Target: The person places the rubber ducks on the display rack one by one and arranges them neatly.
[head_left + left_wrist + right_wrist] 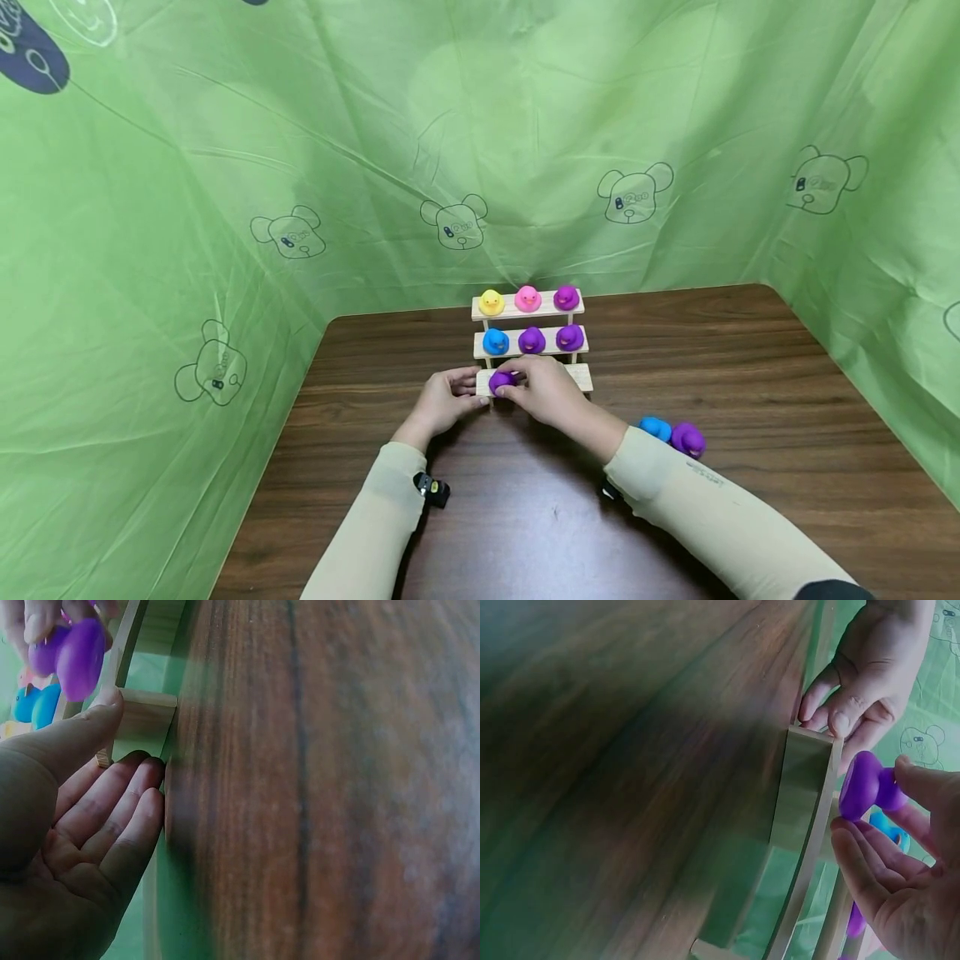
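A three-step wooden display stand [577, 375] stands near the back of the table. My right hand [551, 392] pinches a purple rubber duck [861, 786] between thumb and fingers, at the left end of the bottom step. Seen from the left wrist, my left hand [82, 825] holds that end of the step, thumb at its front edge and fingers behind. On the middle step sit a blue duck [495, 342] and two purple ducks [532, 340]. A yellow duck [491, 302], a pink duck [527, 299] and a purple duck [566, 297] line the top step.
Right of the stand, near my right forearm, a blue duck [656, 429] and a purple duck [687, 440] lie on the brown wooden table [525, 525]. Green sheeting with bear drawings [375, 183] rises behind the table and along both sides.
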`<state>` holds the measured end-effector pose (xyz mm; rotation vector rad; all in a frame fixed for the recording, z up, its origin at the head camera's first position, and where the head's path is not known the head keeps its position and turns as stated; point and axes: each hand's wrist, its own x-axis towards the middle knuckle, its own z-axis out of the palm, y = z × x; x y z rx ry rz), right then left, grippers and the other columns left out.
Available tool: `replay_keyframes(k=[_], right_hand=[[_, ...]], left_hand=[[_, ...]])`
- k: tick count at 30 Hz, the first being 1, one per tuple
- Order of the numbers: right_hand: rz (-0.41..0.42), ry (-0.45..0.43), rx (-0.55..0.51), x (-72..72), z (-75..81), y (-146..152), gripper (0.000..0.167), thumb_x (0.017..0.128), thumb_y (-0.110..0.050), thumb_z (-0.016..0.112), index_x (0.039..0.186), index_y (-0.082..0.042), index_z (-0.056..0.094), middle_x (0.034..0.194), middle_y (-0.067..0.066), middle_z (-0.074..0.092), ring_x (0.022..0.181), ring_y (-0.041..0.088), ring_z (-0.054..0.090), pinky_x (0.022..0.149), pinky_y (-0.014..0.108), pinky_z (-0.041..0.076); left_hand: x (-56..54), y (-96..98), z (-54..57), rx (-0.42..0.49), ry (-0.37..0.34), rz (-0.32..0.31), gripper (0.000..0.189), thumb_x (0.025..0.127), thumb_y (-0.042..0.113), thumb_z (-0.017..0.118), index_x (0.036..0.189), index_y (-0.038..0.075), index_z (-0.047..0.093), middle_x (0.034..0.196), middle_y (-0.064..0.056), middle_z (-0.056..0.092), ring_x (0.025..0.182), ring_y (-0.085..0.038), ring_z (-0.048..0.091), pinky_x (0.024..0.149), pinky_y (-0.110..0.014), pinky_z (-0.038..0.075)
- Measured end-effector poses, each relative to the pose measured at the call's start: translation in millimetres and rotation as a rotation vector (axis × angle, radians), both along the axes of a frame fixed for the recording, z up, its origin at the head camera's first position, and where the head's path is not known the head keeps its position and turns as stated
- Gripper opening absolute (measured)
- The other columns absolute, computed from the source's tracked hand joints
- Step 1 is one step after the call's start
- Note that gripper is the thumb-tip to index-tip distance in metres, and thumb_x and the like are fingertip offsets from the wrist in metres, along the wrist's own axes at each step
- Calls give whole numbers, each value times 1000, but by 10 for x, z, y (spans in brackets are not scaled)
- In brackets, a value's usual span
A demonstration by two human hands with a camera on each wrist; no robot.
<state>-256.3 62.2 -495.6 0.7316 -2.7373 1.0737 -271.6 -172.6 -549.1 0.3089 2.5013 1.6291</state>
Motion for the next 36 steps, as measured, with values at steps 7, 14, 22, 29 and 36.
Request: replay_keyframes(k=[7, 14, 22, 29, 36], right_hand=[[-16, 37, 67, -42, -18, -95, 29, 88, -30, 88, 114, -18, 80, 115, -2, 77, 102, 20, 73, 89, 41, 59], [-17, 48, 84, -78, -28, -124, 28, 88, -29, 88, 112, -17, 80, 113, 0, 77, 101, 20, 72, 89, 41, 58], [-17, 62, 93, -81, -43, -129, 26, 88, -31, 88, 110, -19, 79, 110, -2, 76, 95, 16, 72, 84, 39, 58], [-16, 38, 96, -73, -43, -118, 27, 89, -32, 87, 112, -19, 79, 114, -2, 76, 98, 16, 72, 87, 37, 58], [-4, 21, 67, -57, -44, -68, 37, 88, -32, 88, 119, -14, 77, 119, 2, 76, 104, 19, 72, 93, 38, 58]], left_hand=[[2, 7, 11, 1, 3, -7, 57, 87, 3, 87, 139, -3, 64, 117, -17, 75, 106, -27, 74, 88, -30, 61], [-4, 9, 23, 13, 9, -9, 58, 86, 3, 87, 139, -3, 64, 118, -16, 75, 106, -28, 74, 88, -29, 61], [-2, -2, 22, 16, 35, -11, 57, 85, 5, 88, 137, -3, 66, 117, -20, 75, 106, -34, 74, 88, -33, 62], [-2, -10, 6, -8, 26, -3, 58, 86, 7, 88, 138, -1, 66, 117, -17, 75, 105, -29, 74, 88, -31, 61], [11, -1, 10, -16, 25, 0, 57, 86, 7, 88, 138, 0, 66, 116, -16, 75, 105, -28, 74, 88, -32, 62]])
